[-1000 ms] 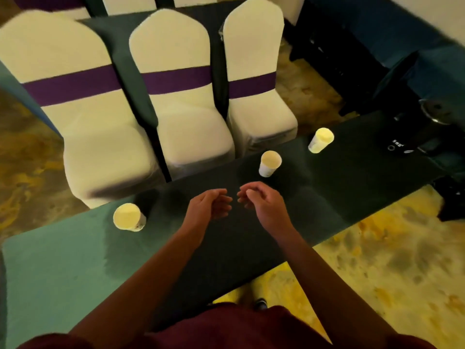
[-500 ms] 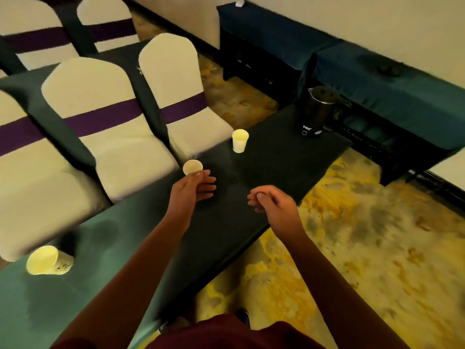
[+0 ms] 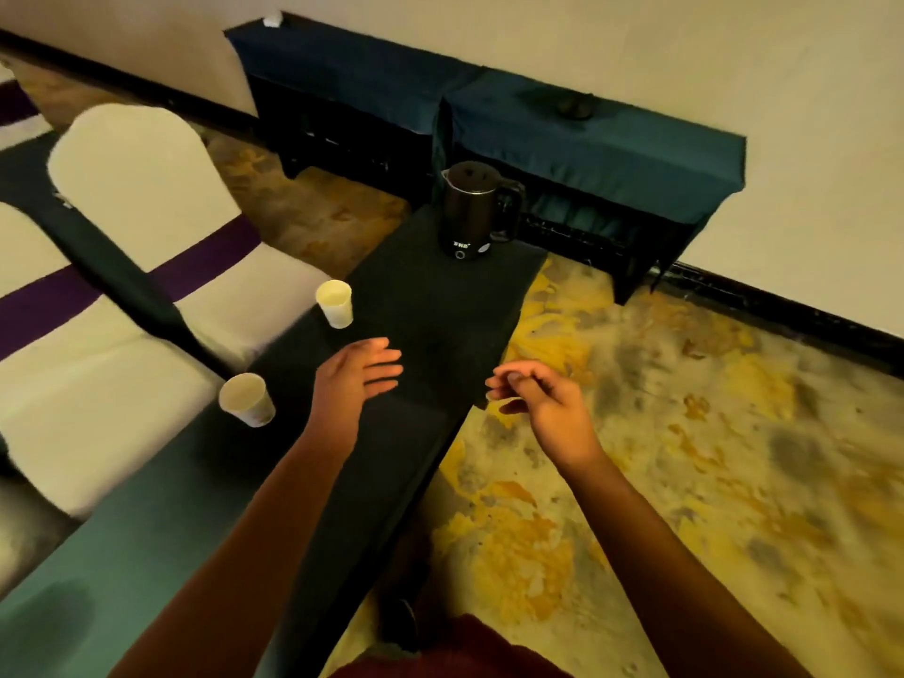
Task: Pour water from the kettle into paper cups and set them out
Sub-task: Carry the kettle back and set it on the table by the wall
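Note:
A black electric kettle (image 3: 473, 208) stands on its base at the far end of a long table covered in dark green cloth (image 3: 430, 310). Two white paper cups stand along the table's left edge: one (image 3: 335, 303) farther off, one (image 3: 246, 399) nearer me. My left hand (image 3: 354, 379) hovers over the table between the cups with its fingers stretched forward, holding nothing. My right hand (image 3: 535, 398) hangs past the table's right edge above the carpet, fingers loosely curled and empty.
White-covered chairs with purple bands (image 3: 146, 227) line the table's left side. Two dark-blue draped tables (image 3: 587, 139) stand against the wall behind the kettle. Patterned yellow carpet (image 3: 685, 457) lies to the right.
My view has swung right, bringing the kettle and table end closer to centre. Both hands have moved forward; the left hand's fingers have straightened. The third cup has left the view.

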Action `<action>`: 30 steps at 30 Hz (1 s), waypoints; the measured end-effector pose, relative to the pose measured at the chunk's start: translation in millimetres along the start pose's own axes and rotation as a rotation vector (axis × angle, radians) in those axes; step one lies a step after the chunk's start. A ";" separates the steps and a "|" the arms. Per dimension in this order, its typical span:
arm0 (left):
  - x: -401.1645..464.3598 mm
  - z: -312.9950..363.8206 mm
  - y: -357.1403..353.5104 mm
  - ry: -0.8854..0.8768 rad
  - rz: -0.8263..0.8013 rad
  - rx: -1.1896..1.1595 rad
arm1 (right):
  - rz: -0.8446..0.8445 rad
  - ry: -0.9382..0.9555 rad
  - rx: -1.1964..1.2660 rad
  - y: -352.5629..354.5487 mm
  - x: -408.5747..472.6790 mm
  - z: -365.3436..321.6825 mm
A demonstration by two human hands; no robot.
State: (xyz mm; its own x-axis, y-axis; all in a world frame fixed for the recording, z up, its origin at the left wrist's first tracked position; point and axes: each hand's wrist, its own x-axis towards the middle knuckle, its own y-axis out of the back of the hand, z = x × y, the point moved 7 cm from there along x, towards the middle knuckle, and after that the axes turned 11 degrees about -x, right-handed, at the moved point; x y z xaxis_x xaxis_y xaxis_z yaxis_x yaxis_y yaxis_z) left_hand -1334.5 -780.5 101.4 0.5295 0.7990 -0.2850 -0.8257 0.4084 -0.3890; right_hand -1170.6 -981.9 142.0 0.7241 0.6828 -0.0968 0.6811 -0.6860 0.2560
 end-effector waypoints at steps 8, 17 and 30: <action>43.8 -14.5 -70.0 0.049 -0.107 0.039 | 0.113 -0.031 0.047 61.2 30.8 4.9; 106.3 -37.3 -143.4 0.049 0.027 0.042 | 0.095 -0.022 0.057 132.3 123.5 22.6; 176.5 -53.4 -202.4 0.054 0.128 0.023 | 0.053 -0.068 0.020 203.2 241.7 39.7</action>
State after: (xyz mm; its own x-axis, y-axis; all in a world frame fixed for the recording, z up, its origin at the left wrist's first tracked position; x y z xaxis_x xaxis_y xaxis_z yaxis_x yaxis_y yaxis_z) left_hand -1063.6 -745.7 83.0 0.4288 0.8206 -0.3777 -0.8910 0.3153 -0.3265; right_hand -852.9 -966.2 132.4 0.7647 0.6270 -0.1485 0.6428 -0.7263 0.2435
